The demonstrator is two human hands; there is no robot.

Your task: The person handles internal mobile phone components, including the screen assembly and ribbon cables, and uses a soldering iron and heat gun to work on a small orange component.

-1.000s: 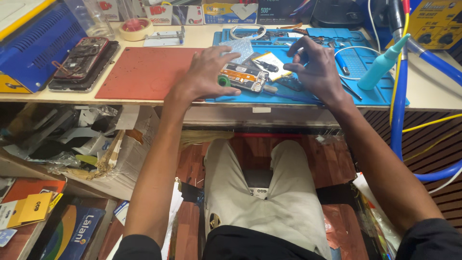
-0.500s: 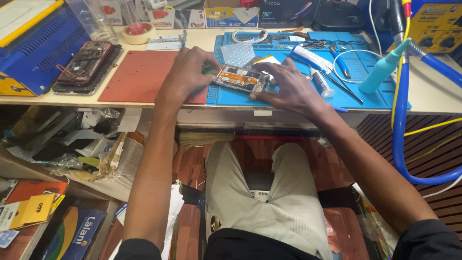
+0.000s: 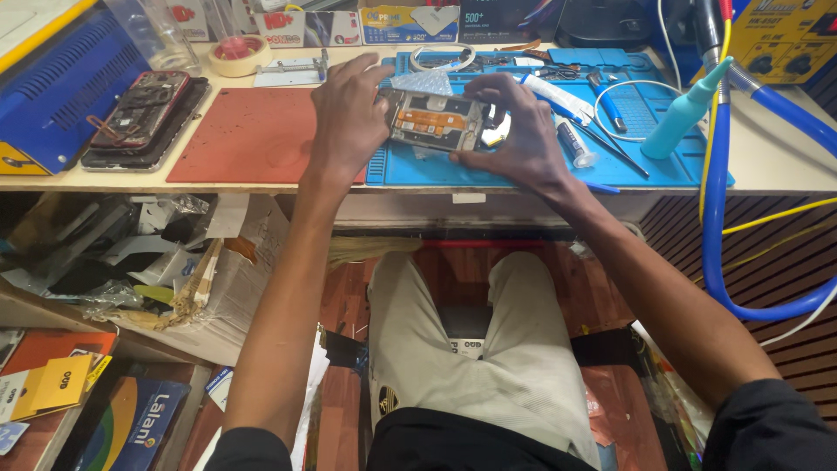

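A white tube (image 3: 558,97), a teal bottle (image 3: 686,112) and tweezers (image 3: 610,144) crowd the blue mat (image 3: 523,170) at your right. The red mat (image 3: 248,135) offers room. Your left hand (image 3: 349,113) and right hand (image 3: 514,131) clamp fingers on the opened phone (image 3: 436,120), lifted above the blue mat, orange and metal parts exposed.

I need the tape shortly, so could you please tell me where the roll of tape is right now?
In the head view, the roll of tape sits at the back left of the bench, just behind the red mat and left of the left hand.

Bare forearms, black short sleeves (image 3: 758,427), light beige trousers (image 3: 475,349), bare hands.
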